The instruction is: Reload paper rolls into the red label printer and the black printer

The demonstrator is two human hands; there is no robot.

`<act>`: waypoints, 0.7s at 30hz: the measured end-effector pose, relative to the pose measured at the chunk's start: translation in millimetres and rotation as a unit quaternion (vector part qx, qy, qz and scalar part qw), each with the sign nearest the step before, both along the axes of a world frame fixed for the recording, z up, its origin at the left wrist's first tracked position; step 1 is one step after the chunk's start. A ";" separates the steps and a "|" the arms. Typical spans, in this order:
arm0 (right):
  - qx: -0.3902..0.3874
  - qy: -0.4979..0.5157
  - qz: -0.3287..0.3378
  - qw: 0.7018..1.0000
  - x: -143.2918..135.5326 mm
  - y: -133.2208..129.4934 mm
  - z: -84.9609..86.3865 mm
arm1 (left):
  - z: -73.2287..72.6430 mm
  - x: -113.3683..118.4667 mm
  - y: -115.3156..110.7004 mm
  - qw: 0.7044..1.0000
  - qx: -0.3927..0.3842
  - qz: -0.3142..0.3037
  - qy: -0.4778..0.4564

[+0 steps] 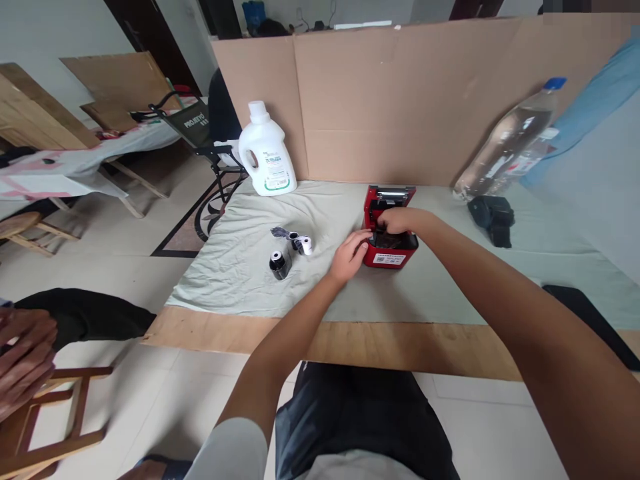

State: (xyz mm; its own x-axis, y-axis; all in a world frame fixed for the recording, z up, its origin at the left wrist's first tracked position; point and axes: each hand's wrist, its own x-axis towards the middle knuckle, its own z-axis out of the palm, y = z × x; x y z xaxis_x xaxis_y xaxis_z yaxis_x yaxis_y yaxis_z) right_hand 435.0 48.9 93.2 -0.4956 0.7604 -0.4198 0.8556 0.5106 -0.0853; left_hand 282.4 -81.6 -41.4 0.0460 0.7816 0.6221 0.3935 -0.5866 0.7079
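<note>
A small red printer (pixel 391 259) stands on the cloth-covered table with its lid raised. A white label with print is on its front, and dark material shows inside the open body. My left hand (pixel 349 255) holds the printer's left side, fingers over the upper edge. From the right, my right hand (pixel 399 221) reaches into the opening, closed with fingers pointing down; its fingertips and whatever they pinch are hidden. Left of the printer lie a black roll (pixel 279 265) with a white core and a small white roll (pixel 305 245) beside crumpled dark film (pixel 280 232).
A white detergent jug (pixel 270 157) stands at the back left, before a cardboard screen (pixel 380 107). Clear plastic bottles (pixel 515 147) and a black strapped object (pixel 493 217) are at right. A black flat object (pixel 590 320) lies near the right edge. Another person's hands (pixel 25 353) show at left.
</note>
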 end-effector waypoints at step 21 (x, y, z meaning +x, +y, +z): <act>0.088 0.393 -0.161 0.901 -221.0 -28.8 -31.3 | -22.4 5.2 24.2 0.999 -0.022 -0.034 -0.024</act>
